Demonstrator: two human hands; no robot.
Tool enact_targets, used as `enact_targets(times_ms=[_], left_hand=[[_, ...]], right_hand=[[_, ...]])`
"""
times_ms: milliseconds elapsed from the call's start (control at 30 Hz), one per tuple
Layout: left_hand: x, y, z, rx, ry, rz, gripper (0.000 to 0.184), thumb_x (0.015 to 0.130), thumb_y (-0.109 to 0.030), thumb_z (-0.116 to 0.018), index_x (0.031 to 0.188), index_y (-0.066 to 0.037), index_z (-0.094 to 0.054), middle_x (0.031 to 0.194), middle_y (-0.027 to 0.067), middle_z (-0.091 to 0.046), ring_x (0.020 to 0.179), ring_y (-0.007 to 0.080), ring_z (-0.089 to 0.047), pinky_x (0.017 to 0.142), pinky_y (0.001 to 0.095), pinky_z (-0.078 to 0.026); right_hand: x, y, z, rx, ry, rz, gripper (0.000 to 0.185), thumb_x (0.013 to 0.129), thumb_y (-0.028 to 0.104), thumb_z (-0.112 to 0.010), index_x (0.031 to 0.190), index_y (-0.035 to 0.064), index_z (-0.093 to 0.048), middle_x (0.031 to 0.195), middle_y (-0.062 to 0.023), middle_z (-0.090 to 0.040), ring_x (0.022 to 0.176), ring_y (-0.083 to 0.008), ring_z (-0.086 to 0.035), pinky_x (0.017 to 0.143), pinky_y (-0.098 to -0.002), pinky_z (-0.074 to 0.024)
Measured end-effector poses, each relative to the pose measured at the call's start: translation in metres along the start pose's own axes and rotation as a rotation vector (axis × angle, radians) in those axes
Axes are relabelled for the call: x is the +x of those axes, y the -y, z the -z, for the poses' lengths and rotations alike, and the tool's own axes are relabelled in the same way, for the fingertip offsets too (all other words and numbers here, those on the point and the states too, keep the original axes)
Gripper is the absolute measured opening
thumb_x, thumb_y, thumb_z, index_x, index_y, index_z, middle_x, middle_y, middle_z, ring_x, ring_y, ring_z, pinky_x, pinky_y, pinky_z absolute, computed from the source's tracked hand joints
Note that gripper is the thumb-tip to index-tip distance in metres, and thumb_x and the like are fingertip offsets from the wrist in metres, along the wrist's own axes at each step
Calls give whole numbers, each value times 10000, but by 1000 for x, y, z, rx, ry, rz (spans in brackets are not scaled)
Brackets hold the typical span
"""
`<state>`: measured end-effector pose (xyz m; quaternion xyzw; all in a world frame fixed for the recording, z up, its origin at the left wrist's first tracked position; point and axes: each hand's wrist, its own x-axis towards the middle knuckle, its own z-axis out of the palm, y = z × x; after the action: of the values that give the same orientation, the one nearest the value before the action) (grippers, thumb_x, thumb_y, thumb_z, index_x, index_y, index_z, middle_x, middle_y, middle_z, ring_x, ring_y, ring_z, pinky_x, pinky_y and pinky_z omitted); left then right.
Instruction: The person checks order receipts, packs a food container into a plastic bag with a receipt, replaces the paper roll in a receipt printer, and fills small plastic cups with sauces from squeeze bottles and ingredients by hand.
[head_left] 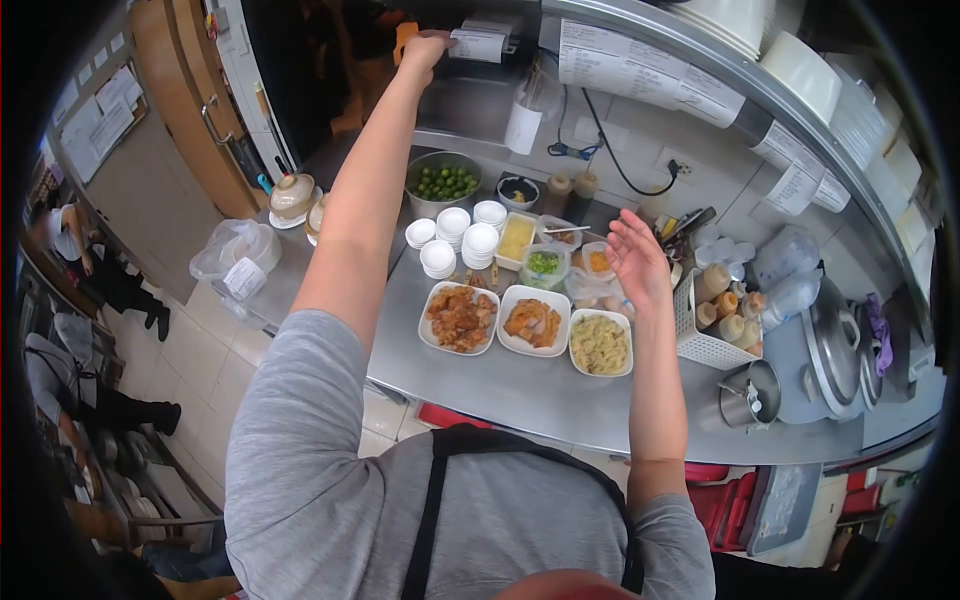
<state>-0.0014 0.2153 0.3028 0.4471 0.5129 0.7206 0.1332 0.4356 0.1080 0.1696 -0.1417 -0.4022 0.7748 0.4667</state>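
My left hand (425, 55) reaches up to a printed paper slip (478, 45) at the top rail, its fingers pinched at the slip's left edge. My right hand (638, 262) is raised over the counter with its fingers apart and nothing in it. Below and left of it stand three square white bowls: one with browned meat pieces (460, 318), one with fried pieces (533, 321), one with a yellowish chopped food (600, 343). Stacks of small white dishes (481, 240) stand behind the bowls, beside containers of chopped greens (543, 264) and a yellow food (515, 240).
A metal bowl of green limes (443, 184) stands at the back. At right are a white basket of bottles (720, 312), a metal pot (750, 391) and large lids (833, 345). Paper slips (645, 70) hang from the shelf edge. Two people (100, 255) are far left.
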Motion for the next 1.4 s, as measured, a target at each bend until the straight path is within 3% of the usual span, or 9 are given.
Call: enact_targets(times_ms=[233, 500, 600, 867, 933, 1000, 1067, 1200, 1400], left_hand=[[-84, -41, 6, -548, 216, 76, 116, 802, -83, -586, 897, -19, -597, 878, 68, -611, 850, 167, -567, 763, 273, -440], [-277, -74, -5, -416, 581, 252, 131, 816, -129, -589, 906, -33, -592, 829, 0, -605, 710, 67, -557, 635, 199, -438], [-318, -81, -10, -523, 521, 340, 434, 921, -352, -387, 1093, 30, -500, 953, 126, -615, 877, 186, -605, 789, 303, -472], [-378, -78, -66, -1380, 812, 886, 1014, 676, -795, -304, 1302, 2, -280, 1349, 195, -289, 1260, 356, -260, 1006, 429, -287], [-356, -64, -80, -1198, 661, 833, 944, 698, -762, -351, 1275, -15, -345, 1276, 169, -413, 1155, 327, -431, 970, 460, -341], [-335, -50, -90, -1159, 665, 865, 582, 871, -444, -428, 1222, 19, -404, 1200, 166, -495, 1123, 290, -468, 975, 433, -341], [-326, -51, -100, -1024, 452, 818, 396, 881, -211, -479, 1211, 1, -422, 1164, 149, -525, 1106, 257, -487, 959, 396, -369], [-348, -55, -119, -839, 562, 724, 390, 883, -191, -485, 1223, -20, -401, 1189, 145, -500, 1112, 275, -481, 945, 405, -387], [-370, -54, -125, -863, 526, 663, 400, 888, -183, -479, 1235, -14, -370, 1167, 151, -510, 1057, 271, -523, 878, 378, -442]], right_hand=[[-2, -3, -35, -195, 25, 28, 351, 853, 121, -518, 1186, 38, -442, 1019, -86, -576, 906, -146, -552, 798, -271, -433], [-11, -10, -118, -516, 20, 307, 627, 775, 22, -596, 1316, 103, -290, 1035, -137, -572, 910, -140, -545, 760, -263, -440], [-9, -13, -113, -464, 62, 347, 592, 771, -32, -571, 1294, 95, -325, 969, -128, -601, 847, -143, -570, 716, -250, -458], [-48, 10, -94, -572, -41, 328, 474, 773, -48, -546, 1224, 14, -415, 974, -115, -603, 855, -133, -577, 759, -253, -460], [-64, 15, -83, -584, 38, 350, 376, 774, -55, -543, 1145, 2, -514, 997, -92, -601, 881, -126, -572, 766, -252, -456], [-81, 28, -68, -804, 79, 194, 311, 767, -64, -532, 1063, 13, -591, 1040, -95, -600, 897, -163, -581, 780, -260, -453], [-81, 29, -33, -1360, 28, 465, 335, 754, -70, -518, 1057, 43, -604, 1066, -113, -596, 901, -211, -589, 798, -269, -447], [-82, 94, -9, -1584, -147, 788, 309, 737, -35, -493, 1005, 48, -622, 1051, -155, -588, 979, -299, -564, 828, -311, -451], [-66, 230, 29, -1171, -359, 1221, 284, 781, -41, -458, 951, 69, -657, 1006, -95, -597, 942, -202, -552, 838, -271, -413]])
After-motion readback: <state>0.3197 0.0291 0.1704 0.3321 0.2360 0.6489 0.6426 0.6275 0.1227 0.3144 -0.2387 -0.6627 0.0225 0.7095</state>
